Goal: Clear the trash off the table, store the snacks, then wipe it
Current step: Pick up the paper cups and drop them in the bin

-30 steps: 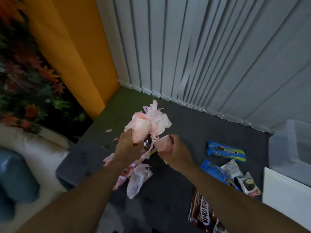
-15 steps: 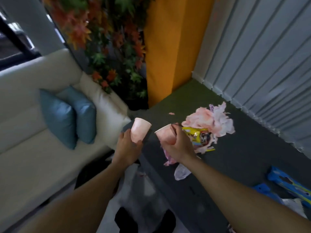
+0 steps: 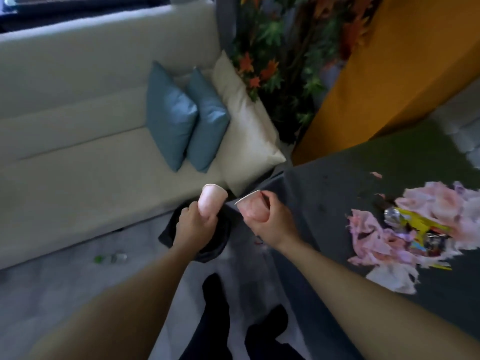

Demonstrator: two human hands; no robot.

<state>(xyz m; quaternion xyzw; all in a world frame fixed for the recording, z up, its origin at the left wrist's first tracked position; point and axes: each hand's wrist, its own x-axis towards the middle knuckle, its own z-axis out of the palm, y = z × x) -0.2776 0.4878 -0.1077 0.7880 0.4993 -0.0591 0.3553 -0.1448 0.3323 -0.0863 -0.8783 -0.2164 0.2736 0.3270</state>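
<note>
The whole view had swung round since a second before: the blinds and snack packets had dropped out of sight, and the cream sofa [image 3: 78,120] with its two blue cushions [image 3: 187,120] filled the frame from nine to twelve o'clock. The dark table [image 3: 363,183] sat pushed to the three o'clock side. I took that to mean I had turned away from the table toward the bin, so the trash-clearing step was in its carry-and-drop phase, with storing and wiping not yet begun.

On the table at three o'clock lay the pile of pink tissue and wrappers [image 3: 415,229], cut off by the right edge, so I could not tell how much more there was. Half a second before, that pile sat right behind my right hand; now it was well apart from it, left for another trip.

Below the hands, near centre, a dark bin [image 3: 213,245] was mostly hidden by my left wrist; its opening was hard to make out.

My left hand [image 3: 193,224] had its fingers wrapped round a pink paper cup [image 3: 211,203], held upside down over the bin. My right hand [image 3: 270,219] was closed round a second pink cup [image 3: 253,209], tilted, rim toward eleven o'clock. The frame was blurred, and something small and green on the floor at eight o'clock stayed unreadable
</note>
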